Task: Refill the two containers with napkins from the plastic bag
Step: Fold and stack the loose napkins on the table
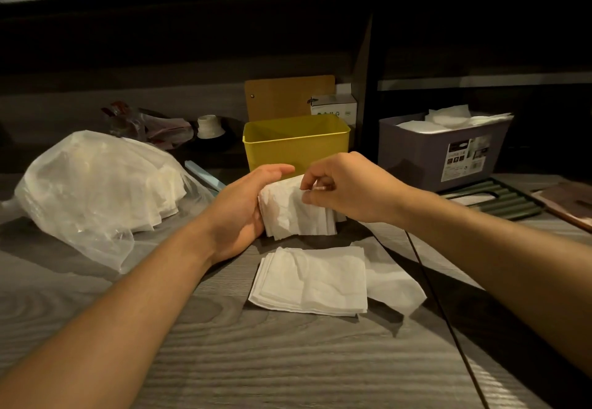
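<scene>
Your two bare hands meet over a grey wood-grain table (pixel 288 360), working a bundle of white napkins (pixel 294 213) held upright on its edge just in front of the yellow container (pixel 296 144). Your left hand (pixel 243 206) cups the bundle from the left, palm against it and fingers extended along its far side, while your right hand (pixel 346 187) reaches in from the right, its fingers curled and pinching the top edge of the napkins between thumb and fingertips. Nearer to you, a second stack of napkins (pixel 310 280) lies flat on the table, with a loose sheet (pixel 394 277) spread partly under its right side. To the far left sits the translucent plastic bag (pixel 93 190), slumped on the table with more white napkins showing through it. The yellow container stands open at the far centre; its inside cannot be seen from here. To its right, the purple container (pixel 442 152) is piled to the rim with white napkins. Behind the yellow container stand a brown board (pixel 288 97) and a small white box (pixel 334 105).
</scene>
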### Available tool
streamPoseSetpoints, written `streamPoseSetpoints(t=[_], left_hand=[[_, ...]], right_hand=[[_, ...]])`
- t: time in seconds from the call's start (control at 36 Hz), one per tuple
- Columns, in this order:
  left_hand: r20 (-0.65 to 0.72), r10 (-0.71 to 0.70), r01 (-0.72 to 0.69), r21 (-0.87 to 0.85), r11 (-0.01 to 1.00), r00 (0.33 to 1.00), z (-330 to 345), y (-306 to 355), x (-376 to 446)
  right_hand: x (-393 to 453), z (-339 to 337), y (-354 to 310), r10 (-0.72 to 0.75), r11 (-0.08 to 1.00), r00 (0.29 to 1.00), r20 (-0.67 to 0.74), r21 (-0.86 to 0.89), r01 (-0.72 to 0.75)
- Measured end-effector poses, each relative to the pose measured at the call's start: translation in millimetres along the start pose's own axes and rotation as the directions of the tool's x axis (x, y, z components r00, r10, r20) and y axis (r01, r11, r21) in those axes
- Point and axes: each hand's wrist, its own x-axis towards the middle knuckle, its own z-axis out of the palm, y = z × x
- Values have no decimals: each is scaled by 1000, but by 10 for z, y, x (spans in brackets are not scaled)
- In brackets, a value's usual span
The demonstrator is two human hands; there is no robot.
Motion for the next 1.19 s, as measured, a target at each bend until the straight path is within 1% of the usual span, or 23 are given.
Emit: streamPoseSetpoints(t=[0.06, 0.11, 0.17, 0.28, 0.47, 0.67, 0.81, 1.08, 1.19], left_hand=[[8, 33, -33, 76, 997, 999, -19, -28, 11], [19, 76, -78, 222, 972, 997, -20, -52, 15], [6, 103, -100, 270, 958, 995, -33, -84, 37], [-30, 103, -93, 239, 967, 994, -10, -63, 32], [-34, 101, -92, 216, 972, 994, -7, -63, 26], [-35, 89, -80, 202, 976, 995, 6, -51, 16], [-32, 89, -80, 206, 975, 996, 1, -44, 12], [-27, 82, -74, 228, 971, 996, 5, -43, 11], [-25, 87, -79, 226, 971, 996, 0, -45, 15]], right_hand=[[-12, 13, -10, -1, 1000, 1000, -20, -18, 0], [-15, 24, -21, -11, 999, 999, -34, -31, 10], [-15, 10, -24, -11, 1000, 1000, -15, -17, 11], [-2, -83, 40, -12, 1000, 999, 52, 18, 11], [22, -132, 133, -46, 996, 998, 38, 79, 43], [7, -223, 187, -49, 988, 994, 95, 149, 35], [17, -274, 235, -69, 992, 995, 68, 109, 61], [0, -261, 172, -111, 992, 984, 139, 79, 101], [9, -257, 185, -92, 995, 986, 139, 48, 86]])
